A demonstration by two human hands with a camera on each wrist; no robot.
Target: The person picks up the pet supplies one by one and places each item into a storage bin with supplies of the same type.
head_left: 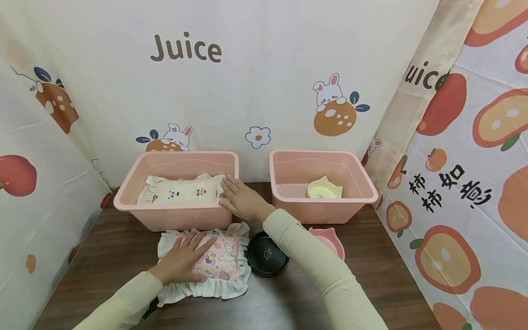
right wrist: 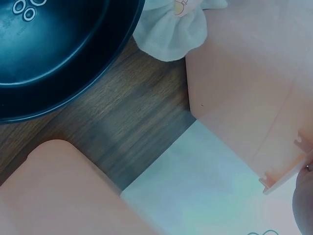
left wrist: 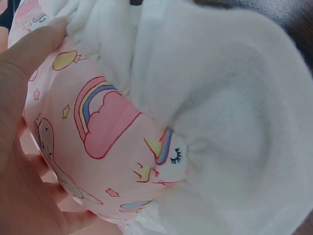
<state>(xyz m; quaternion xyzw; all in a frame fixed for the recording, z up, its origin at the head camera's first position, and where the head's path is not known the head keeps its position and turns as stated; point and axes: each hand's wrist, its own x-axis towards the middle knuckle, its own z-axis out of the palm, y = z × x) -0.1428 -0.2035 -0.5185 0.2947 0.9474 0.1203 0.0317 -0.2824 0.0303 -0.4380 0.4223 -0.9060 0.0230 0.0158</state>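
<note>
My left hand [head_left: 185, 257] rests with spread fingers on a pink pillow [head_left: 224, 256] with a white ruffled edge, lying on the table. The left wrist view shows its unicorn and rainbow print [left wrist: 107, 122] close up, the thumb [left wrist: 41, 46] across the fabric. My right hand [head_left: 245, 199] reaches over the right end of the left pink bin [head_left: 181, 214], fingers extended at the end of a cream ruffled pillow [head_left: 185, 190] inside it. Only a bit of that hand [right wrist: 304, 200] appears in the right wrist view. Whether it presses the pillow or the rim, I cannot tell.
A black round bowl [head_left: 267, 256] with a paw print sits beside the pink pillow. Partly behind my right forearm is a pink cat-eared bowl [head_left: 330, 240]. The right pink bin [head_left: 313, 211] contains a yellow cat-eared bowl [head_left: 323, 189]. Printed curtains [head_left: 264, 68] enclose the table.
</note>
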